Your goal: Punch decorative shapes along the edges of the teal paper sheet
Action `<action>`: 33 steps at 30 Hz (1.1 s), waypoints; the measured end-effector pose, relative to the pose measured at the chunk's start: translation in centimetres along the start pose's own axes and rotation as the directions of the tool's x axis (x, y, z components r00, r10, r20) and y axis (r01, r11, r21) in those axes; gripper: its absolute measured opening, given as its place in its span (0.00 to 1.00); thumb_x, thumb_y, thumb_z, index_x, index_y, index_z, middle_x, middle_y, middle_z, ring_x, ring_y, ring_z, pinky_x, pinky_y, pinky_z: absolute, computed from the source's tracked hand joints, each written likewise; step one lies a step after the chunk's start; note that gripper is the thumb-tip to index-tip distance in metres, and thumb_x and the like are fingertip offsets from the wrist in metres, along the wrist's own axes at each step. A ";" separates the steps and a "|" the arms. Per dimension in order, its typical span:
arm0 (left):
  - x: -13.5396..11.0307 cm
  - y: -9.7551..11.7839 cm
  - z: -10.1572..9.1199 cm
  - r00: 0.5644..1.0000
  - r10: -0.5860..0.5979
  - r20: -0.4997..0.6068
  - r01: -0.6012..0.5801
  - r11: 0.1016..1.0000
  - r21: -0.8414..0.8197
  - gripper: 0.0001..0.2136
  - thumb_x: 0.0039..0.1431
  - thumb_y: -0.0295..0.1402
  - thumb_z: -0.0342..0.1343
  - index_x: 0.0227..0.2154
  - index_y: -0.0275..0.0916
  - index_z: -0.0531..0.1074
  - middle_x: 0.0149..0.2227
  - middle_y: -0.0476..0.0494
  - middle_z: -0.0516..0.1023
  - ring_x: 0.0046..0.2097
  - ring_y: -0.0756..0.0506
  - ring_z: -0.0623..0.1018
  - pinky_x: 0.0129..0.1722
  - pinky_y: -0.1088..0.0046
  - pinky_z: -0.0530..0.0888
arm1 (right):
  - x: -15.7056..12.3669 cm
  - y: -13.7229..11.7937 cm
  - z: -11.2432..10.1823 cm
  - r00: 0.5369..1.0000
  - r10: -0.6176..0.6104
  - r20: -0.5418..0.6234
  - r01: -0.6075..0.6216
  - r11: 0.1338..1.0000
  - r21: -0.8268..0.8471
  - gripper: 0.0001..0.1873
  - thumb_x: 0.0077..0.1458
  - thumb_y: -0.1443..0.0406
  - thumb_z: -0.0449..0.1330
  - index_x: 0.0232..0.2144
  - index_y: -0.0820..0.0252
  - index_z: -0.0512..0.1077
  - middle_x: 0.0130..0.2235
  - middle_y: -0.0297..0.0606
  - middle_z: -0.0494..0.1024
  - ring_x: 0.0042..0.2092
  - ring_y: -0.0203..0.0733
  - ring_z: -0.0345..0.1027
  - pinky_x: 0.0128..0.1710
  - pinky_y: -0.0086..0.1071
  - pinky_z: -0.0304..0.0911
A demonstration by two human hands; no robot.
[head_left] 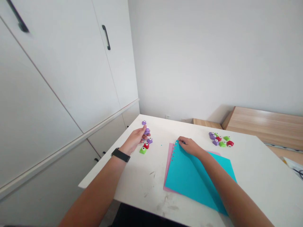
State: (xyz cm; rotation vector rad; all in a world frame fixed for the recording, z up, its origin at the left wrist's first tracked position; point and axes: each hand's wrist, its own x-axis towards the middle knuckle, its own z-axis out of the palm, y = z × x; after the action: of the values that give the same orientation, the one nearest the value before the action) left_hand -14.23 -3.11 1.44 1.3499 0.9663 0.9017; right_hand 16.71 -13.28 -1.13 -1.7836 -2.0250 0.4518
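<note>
My left hand is closed around a small purple piece with a round white eye, held just over the far left part of the table. Close to it lie a purple eyed piece, a red one and a green one, with another purple one farther back. The fingers of my right hand are curled at the far left corner of a turquoise sheet; something small and dark shows at them. Holes run along the sheet's left edge, and a pink sheet lies under it.
The white table carries a cluster of several purple, green and red eyed pieces at the far right. A tiny blue dot lies between my hands. White cabinets flank the left; a wooden unit stands beyond the right side.
</note>
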 end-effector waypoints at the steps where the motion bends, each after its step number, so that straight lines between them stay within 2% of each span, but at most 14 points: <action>1: 0.2 -0.2 -0.3 1.000 -0.002 -0.006 0.002 1.000 0.000 0.28 0.53 0.60 0.55 0.35 0.35 0.74 0.34 0.38 0.80 0.26 0.51 0.71 0.20 0.78 0.60 | 0.3 -0.2 -0.3 0.999 -0.014 0.032 0.014 1.000 -0.005 0.11 0.64 0.63 0.50 0.39 0.56 0.71 0.37 0.37 0.79 0.39 0.42 0.71 0.37 0.29 0.57; 5: 0.9 -1.0 -1.5 0.999 -0.025 -0.049 0.027 0.998 0.049 0.29 0.51 0.63 0.53 0.34 0.36 0.71 0.33 0.37 0.81 0.25 0.50 0.73 0.21 0.78 0.60 | 1.3 -1.0 -0.3 0.993 -0.053 0.107 0.063 0.994 -0.094 0.12 0.64 0.62 0.49 0.43 0.55 0.71 0.40 0.39 0.79 0.41 0.43 0.71 0.39 0.30 0.57; 8: 1.3 -1.4 -2.3 0.995 -0.017 -0.101 0.034 0.986 0.164 0.30 0.52 0.64 0.50 0.35 0.37 0.71 0.31 0.38 0.82 0.26 0.48 0.75 0.22 0.77 0.62 | 1.9 -1.7 0.7 0.996 -0.030 0.085 0.046 0.979 -0.196 0.12 0.65 0.62 0.49 0.44 0.55 0.71 0.41 0.40 0.79 0.42 0.44 0.71 0.39 0.30 0.56; 11: 1.6 -1.7 -2.7 0.990 0.050 -0.135 -0.004 0.947 0.322 0.30 0.53 0.64 0.49 0.33 0.37 0.73 0.29 0.40 0.81 0.26 0.46 0.77 0.22 0.75 0.63 | 1.9 -2.2 1.8 0.999 -0.022 0.036 0.030 0.971 -0.237 0.13 0.66 0.62 0.48 0.44 0.56 0.71 0.42 0.41 0.79 0.44 0.44 0.70 0.41 0.31 0.56; 15: 1.8 -1.8 -3.5 0.965 0.207 -0.161 -0.077 0.812 0.578 0.28 0.57 0.61 0.45 0.29 0.38 0.74 0.26 0.44 0.80 0.26 0.45 0.76 0.26 0.73 0.64 | 1.2 -2.6 3.0 0.999 -0.032 -0.040 0.020 0.964 -0.264 0.14 0.67 0.63 0.47 0.43 0.58 0.71 0.42 0.42 0.77 0.45 0.43 0.69 0.44 0.32 0.55; 17: 1.9 -1.7 -4.0 0.954 0.247 -0.170 -0.083 0.762 0.643 0.27 0.58 0.59 0.46 0.27 0.39 0.74 0.25 0.46 0.79 0.27 0.45 0.76 0.27 0.72 0.64 | 0.8 -2.6 3.4 0.993 -0.055 -0.102 0.024 0.959 -0.283 0.13 0.67 0.64 0.47 0.43 0.58 0.71 0.40 0.41 0.76 0.44 0.43 0.68 0.45 0.32 0.55; 23: 1.7 -1.7 -4.6 0.955 0.234 -0.181 -0.038 0.703 0.710 0.22 0.59 0.56 0.48 0.31 0.41 0.74 0.25 0.49 0.80 0.25 0.46 0.76 0.28 0.71 0.64 | -0.3 -2.3 4.7 0.965 -0.116 -0.235 0.035 0.945 -0.325 0.13 0.67 0.65 0.47 0.43 0.58 0.72 0.39 0.40 0.75 0.43 0.43 0.66 0.45 0.33 0.54; 26: 1.5 -1.6 -4.5 0.956 0.255 -0.144 -0.042 0.607 0.793 0.20 0.61 0.53 0.48 0.33 0.42 0.74 0.29 0.48 0.82 0.26 0.46 0.77 0.29 0.72 0.63 | -0.5 -2.4 4.9 0.961 -0.130 -0.243 0.040 0.937 -0.346 0.13 0.67 0.66 0.48 0.42 0.58 0.72 0.39 0.41 0.74 0.43 0.43 0.65 0.44 0.34 0.54; 30: 1.1 -1.1 -4.4 0.936 0.331 -0.119 -0.046 0.453 0.890 0.19 0.60 0.53 0.49 0.31 0.44 0.75 0.33 0.45 0.82 0.35 0.42 0.78 0.30 0.72 0.61 | -0.6 -2.5 4.9 0.956 -0.149 -0.254 0.051 0.933 -0.357 0.12 0.66 0.66 0.48 0.42 0.58 0.72 0.38 0.40 0.74 0.42 0.43 0.65 0.44 0.33 0.54; 33: 0.8 -0.8 -4.7 0.937 0.326 -0.125 -0.007 0.375 0.927 0.19 0.60 0.53 0.49 0.31 0.44 0.75 0.34 0.45 0.82 0.36 0.41 0.77 0.30 0.71 0.60 | -0.7 -2.6 4.9 0.949 -0.161 -0.270 0.058 0.934 -0.353 0.12 0.66 0.66 0.48 0.41 0.58 0.72 0.37 0.40 0.73 0.42 0.43 0.64 0.44 0.33 0.54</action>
State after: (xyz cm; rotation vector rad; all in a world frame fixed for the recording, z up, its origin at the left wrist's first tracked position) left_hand -18.39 -0.68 0.70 2.3624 1.7458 0.7014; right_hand 12.13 -14.16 -4.18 -1.7828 -2.0621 -0.2076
